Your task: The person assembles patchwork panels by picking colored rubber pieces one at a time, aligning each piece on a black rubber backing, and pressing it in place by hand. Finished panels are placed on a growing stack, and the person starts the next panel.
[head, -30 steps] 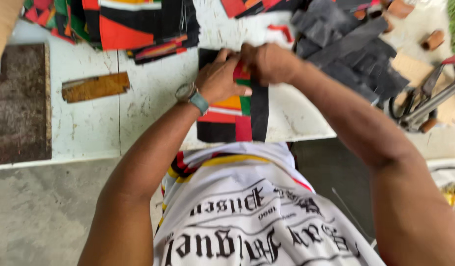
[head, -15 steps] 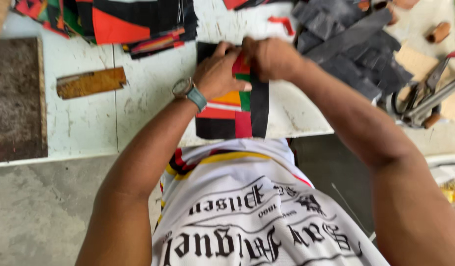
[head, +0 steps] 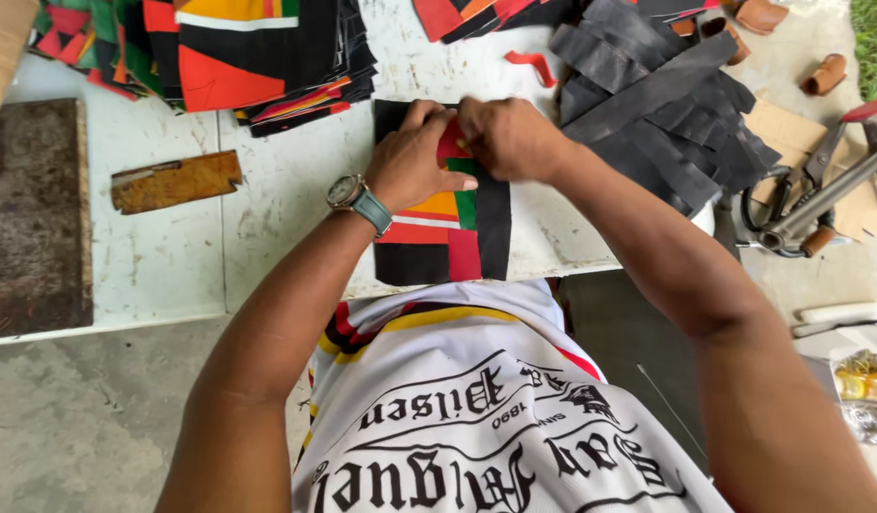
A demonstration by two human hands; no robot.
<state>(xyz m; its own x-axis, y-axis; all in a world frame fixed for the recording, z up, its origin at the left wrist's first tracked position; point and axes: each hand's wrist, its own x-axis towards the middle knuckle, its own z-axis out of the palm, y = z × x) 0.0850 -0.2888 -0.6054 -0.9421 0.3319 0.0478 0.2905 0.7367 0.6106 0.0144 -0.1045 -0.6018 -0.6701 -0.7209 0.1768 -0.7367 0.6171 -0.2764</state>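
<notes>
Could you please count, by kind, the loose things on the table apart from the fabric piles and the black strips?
Multicoloured patchwork piece under the left hand and right hand: 1
Wooden block: 1
Dark slab: 1
Small red scrap: 1
Brown leather loops: 3 in view
Scissors: 1
Total: 8

Flat patchwork panel, black with red, orange, green blocks, lying at white table's near edge
</notes>
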